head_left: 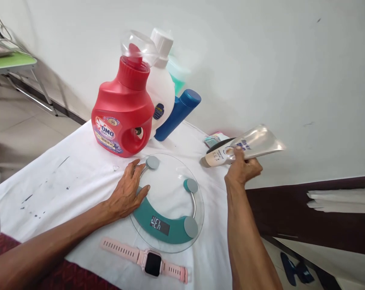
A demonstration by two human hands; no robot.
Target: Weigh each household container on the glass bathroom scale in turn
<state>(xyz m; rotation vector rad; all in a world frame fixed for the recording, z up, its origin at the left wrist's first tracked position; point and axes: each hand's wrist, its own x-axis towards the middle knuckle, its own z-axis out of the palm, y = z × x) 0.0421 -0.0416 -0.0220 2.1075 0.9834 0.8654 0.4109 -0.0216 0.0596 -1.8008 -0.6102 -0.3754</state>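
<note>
My left hand (127,192) rests on the left rim of a round glass scale (169,200), fingers curled over its edge. The scale has a teal bar with a lit display and grey pads. My right hand (242,167) is raised to the right of the scale, closed around a silvery squeeze tube (249,146) held sideways, its beige cap pointing left.
A red detergent jug (123,110), a white bottle (162,86) and a blue bottle (178,114) stand behind the scale on the white cloth (70,177). A pink smartwatch (146,260) lies in front. A small packet (214,139) lies by the wall. The table's right edge drops off.
</note>
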